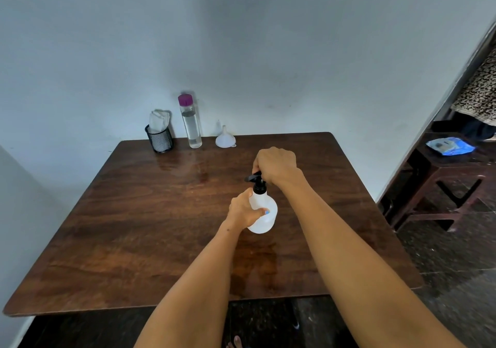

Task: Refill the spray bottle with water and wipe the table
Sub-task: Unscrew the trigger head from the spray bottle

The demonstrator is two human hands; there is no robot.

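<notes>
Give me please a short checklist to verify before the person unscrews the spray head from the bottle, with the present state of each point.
1. Spray bottle stands upright on the table: ok.
2. Left hand grips the bottle body to steady it: ok.
3. Right hand is curled round the black spray head: ok.
4. Funnel is ready for filling: ok, it rests mouth down by the wall, apart from the hands.
5. Water bottle holds water: ok, clear liquid shows; its purple cap is on.
6. Spray head is already loosened: cannot tell.
</notes>
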